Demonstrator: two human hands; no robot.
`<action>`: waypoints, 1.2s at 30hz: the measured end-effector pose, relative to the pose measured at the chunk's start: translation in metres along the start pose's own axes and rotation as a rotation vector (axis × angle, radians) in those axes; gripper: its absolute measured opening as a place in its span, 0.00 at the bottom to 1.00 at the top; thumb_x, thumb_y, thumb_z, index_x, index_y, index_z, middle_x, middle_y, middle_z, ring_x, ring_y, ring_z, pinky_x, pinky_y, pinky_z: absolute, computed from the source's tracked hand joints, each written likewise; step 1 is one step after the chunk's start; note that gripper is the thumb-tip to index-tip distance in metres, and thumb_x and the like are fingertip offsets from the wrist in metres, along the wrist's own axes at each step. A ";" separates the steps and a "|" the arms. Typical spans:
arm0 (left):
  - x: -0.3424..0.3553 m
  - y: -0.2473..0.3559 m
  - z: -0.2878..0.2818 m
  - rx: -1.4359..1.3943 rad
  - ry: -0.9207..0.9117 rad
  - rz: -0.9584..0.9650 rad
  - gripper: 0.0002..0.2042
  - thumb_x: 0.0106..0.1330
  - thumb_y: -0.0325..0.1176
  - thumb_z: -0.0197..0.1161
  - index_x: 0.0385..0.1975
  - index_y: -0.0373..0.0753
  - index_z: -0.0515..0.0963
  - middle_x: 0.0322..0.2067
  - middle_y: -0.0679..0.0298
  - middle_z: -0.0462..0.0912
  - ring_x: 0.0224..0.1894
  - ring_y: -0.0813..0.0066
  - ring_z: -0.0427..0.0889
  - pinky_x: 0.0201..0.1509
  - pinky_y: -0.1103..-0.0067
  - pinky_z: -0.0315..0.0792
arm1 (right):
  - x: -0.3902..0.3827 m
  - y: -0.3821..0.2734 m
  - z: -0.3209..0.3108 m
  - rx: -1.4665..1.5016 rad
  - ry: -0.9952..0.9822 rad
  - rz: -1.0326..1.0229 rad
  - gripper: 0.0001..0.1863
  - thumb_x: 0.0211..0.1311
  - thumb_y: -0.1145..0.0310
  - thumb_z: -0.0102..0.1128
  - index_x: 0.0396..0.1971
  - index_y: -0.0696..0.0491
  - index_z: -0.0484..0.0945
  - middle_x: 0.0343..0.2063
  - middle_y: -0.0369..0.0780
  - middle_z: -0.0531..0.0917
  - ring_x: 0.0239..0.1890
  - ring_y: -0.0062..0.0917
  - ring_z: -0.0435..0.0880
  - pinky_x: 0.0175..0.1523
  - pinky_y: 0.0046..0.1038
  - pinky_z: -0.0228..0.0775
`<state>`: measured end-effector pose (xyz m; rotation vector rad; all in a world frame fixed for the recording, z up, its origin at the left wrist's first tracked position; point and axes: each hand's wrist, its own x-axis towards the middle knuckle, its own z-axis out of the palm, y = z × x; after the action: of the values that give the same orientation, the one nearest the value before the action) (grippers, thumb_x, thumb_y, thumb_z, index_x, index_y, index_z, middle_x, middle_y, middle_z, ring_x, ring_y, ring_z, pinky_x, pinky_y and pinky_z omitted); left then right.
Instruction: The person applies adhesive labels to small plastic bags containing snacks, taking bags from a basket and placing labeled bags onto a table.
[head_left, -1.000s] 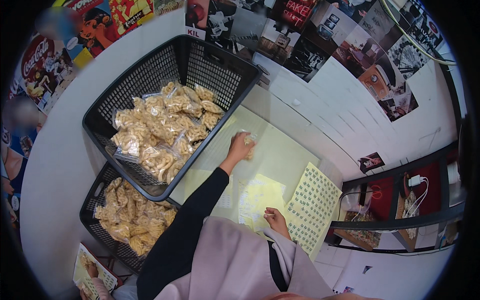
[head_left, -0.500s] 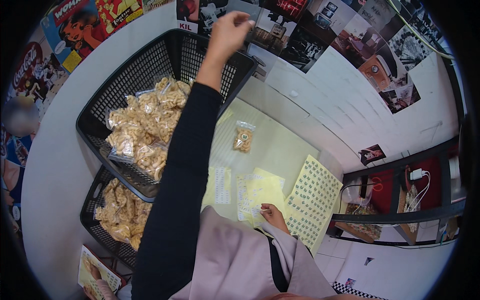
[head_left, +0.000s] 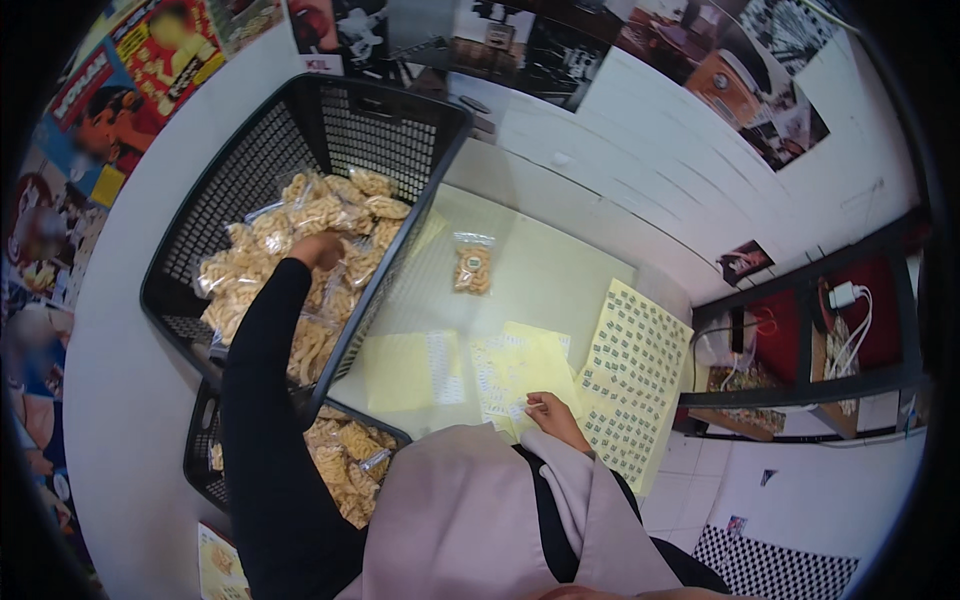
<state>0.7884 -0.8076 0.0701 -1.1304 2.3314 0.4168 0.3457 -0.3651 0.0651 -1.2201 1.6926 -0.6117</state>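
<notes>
My left hand (head_left: 318,250) reaches into the upper black plastic basket (head_left: 365,300), among clear bags of pale, curly snacks (head_left: 280,232). Its fingers are partly hidden and blurred against the bags. At the near edge of the table, my right hand (head_left: 556,416) pinches a small white label between thumb and fingertips. Below it lie yellow label sheets (head_left: 515,375), some partly used. One bag of snacks (head_left: 472,270) with a round sticker on its front lies alone on the pale tabletop, apart from both hands.
A second black basket (head_left: 205,440) of bagged snacks stands lower, partly under the first. A large yellow sheet of printed stickers (head_left: 635,385) lies at the right, and another yellow sheet (head_left: 400,370) at the left. Beyond stands a dark shelf (head_left: 800,395) with cables.
My left hand has come down from above the basket's far rim into the bags. My right hand has barely moved, and the whole view has shifted.
</notes>
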 end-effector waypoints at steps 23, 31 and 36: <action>-0.175 0.112 -0.182 -0.982 0.738 0.291 0.06 0.61 0.22 0.57 0.27 0.36 0.67 0.42 0.55 0.81 0.37 0.79 0.76 0.41 0.81 0.71 | -0.040 0.058 -0.047 0.081 0.458 0.107 0.16 0.56 0.68 0.61 0.44 0.58 0.76 0.39 0.44 0.80 0.39 0.31 0.81 0.46 0.29 0.72; -0.248 0.271 -0.190 -1.073 0.899 0.465 0.06 0.64 0.31 0.59 0.35 0.37 0.71 0.33 0.68 0.77 0.37 0.83 0.72 0.45 0.84 0.65 | -0.087 0.125 -0.084 0.059 0.745 0.225 0.11 0.57 0.72 0.58 0.40 0.59 0.78 0.36 0.45 0.82 0.37 0.32 0.83 0.45 0.30 0.73; -0.218 0.355 -0.129 -1.254 0.783 0.498 0.09 0.59 0.25 0.58 0.39 0.36 0.78 0.37 0.66 0.76 0.41 0.80 0.73 0.47 0.82 0.67 | -0.094 0.148 -0.071 -0.078 0.724 0.173 0.10 0.56 0.73 0.57 0.38 0.57 0.79 0.37 0.46 0.80 0.43 0.37 0.79 0.50 0.33 0.70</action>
<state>0.5806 -0.5153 0.3177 -1.2945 3.0333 2.1651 0.2225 -0.2308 0.0142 -0.9374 2.4083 -0.9602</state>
